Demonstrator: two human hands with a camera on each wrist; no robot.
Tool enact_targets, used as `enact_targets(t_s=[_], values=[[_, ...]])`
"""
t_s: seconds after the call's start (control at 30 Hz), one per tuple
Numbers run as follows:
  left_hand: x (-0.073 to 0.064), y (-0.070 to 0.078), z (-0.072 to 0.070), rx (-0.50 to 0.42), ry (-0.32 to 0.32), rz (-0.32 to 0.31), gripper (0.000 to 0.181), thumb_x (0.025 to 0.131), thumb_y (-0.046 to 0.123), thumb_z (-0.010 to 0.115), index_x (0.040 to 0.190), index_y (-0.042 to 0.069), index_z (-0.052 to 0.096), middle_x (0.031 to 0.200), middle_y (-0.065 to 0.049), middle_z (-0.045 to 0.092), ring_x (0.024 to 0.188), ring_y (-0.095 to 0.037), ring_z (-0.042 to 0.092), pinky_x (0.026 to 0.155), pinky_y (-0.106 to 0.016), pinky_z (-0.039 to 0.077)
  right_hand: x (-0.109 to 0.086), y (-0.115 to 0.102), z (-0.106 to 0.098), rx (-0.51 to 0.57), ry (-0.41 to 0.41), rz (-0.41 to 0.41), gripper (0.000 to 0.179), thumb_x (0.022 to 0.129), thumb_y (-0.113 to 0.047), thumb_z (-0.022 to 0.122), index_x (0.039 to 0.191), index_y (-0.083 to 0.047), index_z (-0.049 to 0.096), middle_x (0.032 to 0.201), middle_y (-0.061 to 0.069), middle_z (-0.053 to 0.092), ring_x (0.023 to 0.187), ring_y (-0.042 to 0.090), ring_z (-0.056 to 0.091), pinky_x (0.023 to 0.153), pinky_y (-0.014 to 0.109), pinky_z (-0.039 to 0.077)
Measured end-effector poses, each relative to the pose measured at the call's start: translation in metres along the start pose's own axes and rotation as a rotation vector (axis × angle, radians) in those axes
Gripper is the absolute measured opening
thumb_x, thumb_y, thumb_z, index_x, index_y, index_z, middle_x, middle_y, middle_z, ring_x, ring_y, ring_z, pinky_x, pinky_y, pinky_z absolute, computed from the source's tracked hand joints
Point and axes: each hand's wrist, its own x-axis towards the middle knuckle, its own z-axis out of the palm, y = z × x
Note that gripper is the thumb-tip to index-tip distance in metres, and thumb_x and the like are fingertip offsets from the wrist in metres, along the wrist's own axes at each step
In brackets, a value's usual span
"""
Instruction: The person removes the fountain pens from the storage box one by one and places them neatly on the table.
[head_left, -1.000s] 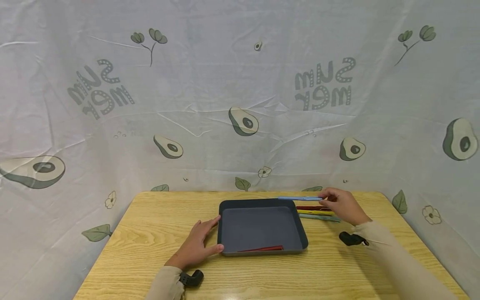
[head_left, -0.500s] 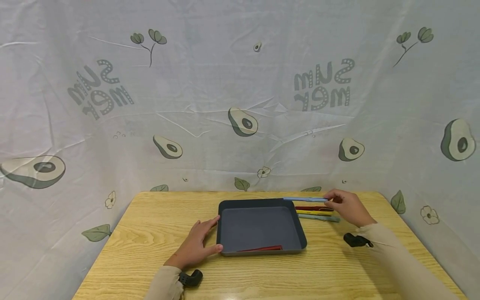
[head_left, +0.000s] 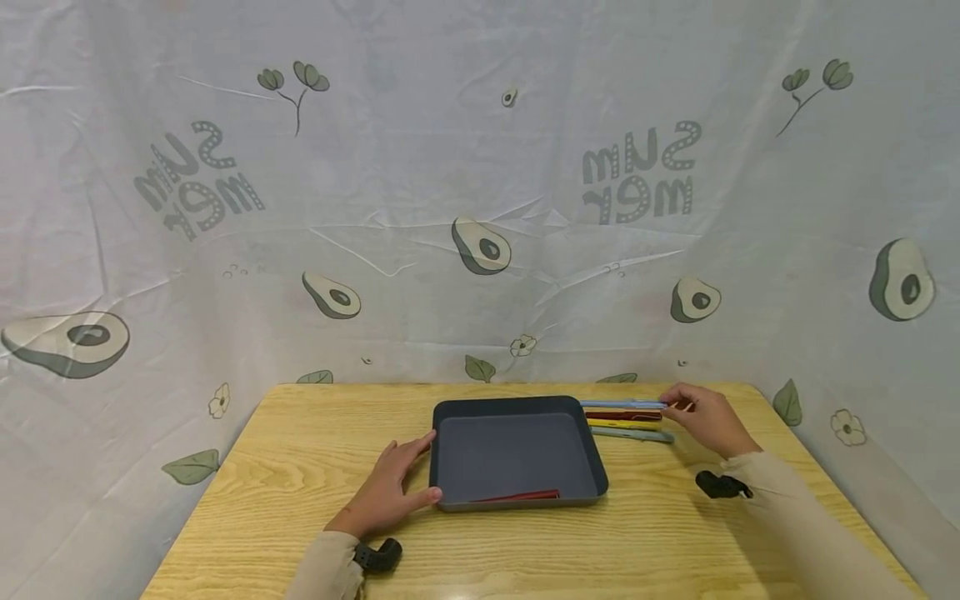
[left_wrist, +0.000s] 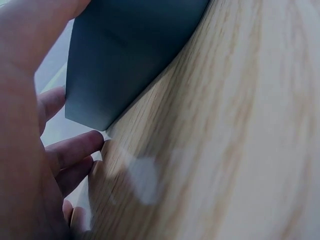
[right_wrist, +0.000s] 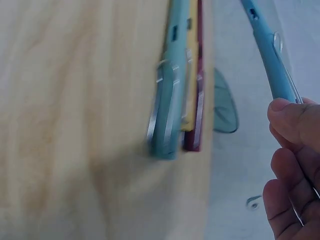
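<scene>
My right hand (head_left: 708, 418) pinches the end of a light-blue pen (head_left: 622, 404) between thumb and fingers. In the right wrist view this pen (right_wrist: 272, 65) has a wire clip and is held apart from the others. In front of it lie a dark-red pen (head_left: 626, 416), a yellow pen (head_left: 626, 425) and a grey-green pen (head_left: 633, 435), side by side. A dark grey tray (head_left: 510, 407) stands to their left, a red pen (head_left: 525, 497) along its front wall. My left hand (head_left: 386, 492) rests against the tray's left side, fingers extended, thumb at the front corner.
The wooden table (head_left: 315, 442) ends at a printed curtain (head_left: 405, 317) along the back and sides. The row of pens lies close to the tray's right wall (head_left: 597, 454).
My right hand has moved right and slightly down with the light-blue pen, bringing it to the back of the pen row. My left hand stays at the tray.
</scene>
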Motion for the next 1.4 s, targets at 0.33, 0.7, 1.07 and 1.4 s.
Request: enact_targets(t_s=[0.33, 0.7, 1.07, 1.4], values=[[0.0, 0.0, -0.001, 0.001, -0.003, -0.005, 0.091, 0.093, 0.055, 0.072, 0.166, 0.025, 0.027, 0.164, 0.0, 0.039, 0.152, -0.025, 0.036, 0.129, -0.056, 0.003, -0.019, 0.015, 0.008, 0.008, 0.007, -0.008, 0.014, 0.092, -0.001, 0.076, 0.1, -0.012, 0.076, 0.097, 0.002, 0.072, 0.081, 0.006, 0.06, 0.067, 0.026, 0.053], [0.001, 0.001, -0.001, -0.016, -0.008, 0.009, 0.089, 0.094, 0.053, 0.072, 0.166, 0.024, 0.027, 0.164, 0.0, 0.039, 0.151, -0.026, 0.036, 0.129, -0.056, 0.003, -0.026, 0.015, 0.017, -0.111, -0.101, -0.048, 0.019, 0.09, 0.003, 0.076, 0.099, -0.014, 0.073, 0.102, 0.003, 0.071, 0.094, 0.026, 0.063, 0.078, 0.045, 0.056], [0.0, -0.003, 0.001, -0.007, 0.006, 0.013, 0.089, 0.094, 0.054, 0.071, 0.166, 0.024, 0.028, 0.164, 0.001, 0.04, 0.151, -0.026, 0.037, 0.129, -0.056, 0.004, -0.009, 0.006, 0.018, -0.296, -0.133, -0.141, 0.017, 0.088, 0.005, 0.076, 0.102, -0.005, 0.074, 0.096, 0.007, 0.072, 0.084, 0.024, 0.068, 0.071, 0.044, 0.06], [0.002, -0.009, 0.004, 0.019, 0.021, 0.036, 0.089, 0.094, 0.056, 0.07, 0.166, 0.025, 0.028, 0.163, 0.002, 0.04, 0.149, -0.025, 0.04, 0.128, -0.058, 0.008, -0.003, 0.007, 0.019, -0.315, -0.194, -0.132, 0.015, 0.088, 0.004, 0.077, 0.098, -0.007, 0.075, 0.092, 0.003, 0.07, 0.08, 0.021, 0.066, 0.069, 0.041, 0.06]])
